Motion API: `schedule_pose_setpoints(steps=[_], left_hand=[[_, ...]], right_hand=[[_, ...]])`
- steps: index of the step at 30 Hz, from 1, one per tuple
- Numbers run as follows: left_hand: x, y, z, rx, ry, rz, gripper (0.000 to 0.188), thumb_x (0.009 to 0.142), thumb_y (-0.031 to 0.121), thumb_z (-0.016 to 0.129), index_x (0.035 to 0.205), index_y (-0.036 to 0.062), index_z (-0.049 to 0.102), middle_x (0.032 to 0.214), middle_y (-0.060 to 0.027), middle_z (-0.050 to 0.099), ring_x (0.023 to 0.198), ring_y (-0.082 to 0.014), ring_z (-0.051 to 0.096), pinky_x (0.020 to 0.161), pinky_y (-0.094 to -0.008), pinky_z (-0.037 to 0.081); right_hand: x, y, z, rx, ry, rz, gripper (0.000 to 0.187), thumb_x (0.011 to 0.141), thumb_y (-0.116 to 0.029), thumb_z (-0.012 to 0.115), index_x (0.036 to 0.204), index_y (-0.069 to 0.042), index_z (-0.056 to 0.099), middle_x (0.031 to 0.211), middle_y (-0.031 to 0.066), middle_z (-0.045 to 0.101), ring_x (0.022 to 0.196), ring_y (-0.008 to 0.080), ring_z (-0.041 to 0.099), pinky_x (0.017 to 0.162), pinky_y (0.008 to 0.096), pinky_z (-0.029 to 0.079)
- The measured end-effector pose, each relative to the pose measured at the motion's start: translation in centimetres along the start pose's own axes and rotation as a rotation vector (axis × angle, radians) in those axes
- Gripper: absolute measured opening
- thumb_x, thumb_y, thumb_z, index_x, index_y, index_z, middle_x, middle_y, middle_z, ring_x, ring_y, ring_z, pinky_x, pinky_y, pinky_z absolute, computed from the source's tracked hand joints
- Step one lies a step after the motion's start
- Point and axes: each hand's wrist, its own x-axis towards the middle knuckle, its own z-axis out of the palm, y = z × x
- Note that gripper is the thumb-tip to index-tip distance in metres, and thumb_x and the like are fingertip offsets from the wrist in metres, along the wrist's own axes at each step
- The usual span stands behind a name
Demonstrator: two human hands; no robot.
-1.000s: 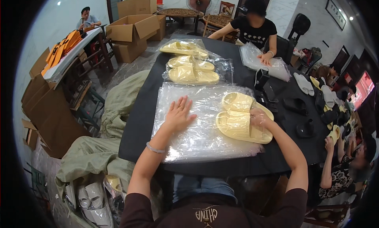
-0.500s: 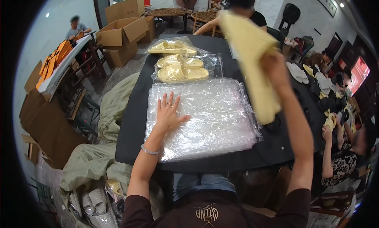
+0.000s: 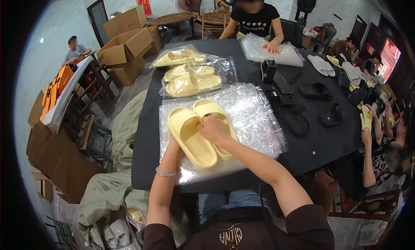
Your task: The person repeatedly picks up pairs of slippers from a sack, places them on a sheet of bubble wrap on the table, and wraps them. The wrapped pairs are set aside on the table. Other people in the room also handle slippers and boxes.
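A pair of pale yellow slide slippers is held over a stack of clear plastic bags in front of me. My right hand is closed on the pair, its fingers tucked between the two slippers under the straps. My left hand is behind the left slipper's outer side, its fingers hidden by it. Beyond the stack lie bagged yellow slippers, with another bagged yellow pair farther back.
On the black table, black slippers, a small black device and white slippers lie to the right. A person across the table rests a hand on more clear bags. Cardboard boxes and sacks are at left.
My right hand has swung the yellow slippers from the right down over the bag stack. My left hand has gone from lying flat on the bags to behind the left slipper.
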Motion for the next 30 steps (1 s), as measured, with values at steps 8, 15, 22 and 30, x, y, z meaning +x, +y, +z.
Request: schedule_pose_setpoints(steps=[8,15,22,30], left_hand=[[0.2,2.7,-1.2,0.261,-0.080,-0.135,0.056,0.095,0.044,0.029,0.145,0.0201,0.030,0.154,-0.0155,0.013,0.141,-0.0380,0.009,0.111,-0.0538,0.010],[0.1,2.5,-1.2,0.243,-0.053,-0.133,0.056,0.096,0.045,0.029,0.145,0.0189,0.029,0.153,-0.0162,0.014,0.141,-0.0376,0.010,0.111,-0.0535,0.011],[-0.9,1.6,-3.1,0.225,0.120,-0.065,0.052,0.093,0.042,0.046,0.130,0.0058,0.048,0.139,-0.0212,0.040,0.127,-0.0375,0.038,0.103,-0.0457,0.032],[-11.8,8.8,-9.2,0.138,0.629,-0.539,0.027,0.085,0.028,0.064,0.075,0.0042,0.059,0.073,-0.0089,0.059,0.073,-0.0299,0.057,0.065,-0.0416,0.043]], right_hand=[[0.6,7.3,-2.6,-0.162,0.159,0.115,0.037,0.088,-0.033,0.049,0.087,0.000,0.065,0.095,0.0209,0.064,0.085,0.0371,0.064,0.076,0.0478,0.051],[0.2,12.8,-4.6,-0.301,0.368,0.204,0.040,0.087,-0.035,0.054,0.086,0.004,0.062,0.090,0.0226,0.064,0.081,0.0402,0.063,0.073,0.0491,0.050],[0.4,11.9,-4.1,-0.269,0.358,0.237,0.034,0.086,-0.032,0.056,0.086,0.001,0.063,0.094,0.0210,0.063,0.083,0.0403,0.063,0.074,0.0500,0.049],[0.2,13.0,-3.7,-0.305,0.358,0.259,0.036,0.087,-0.034,0.054,0.089,0.001,0.062,0.096,0.0198,0.063,0.083,0.0403,0.063,0.074,0.0501,0.049]])
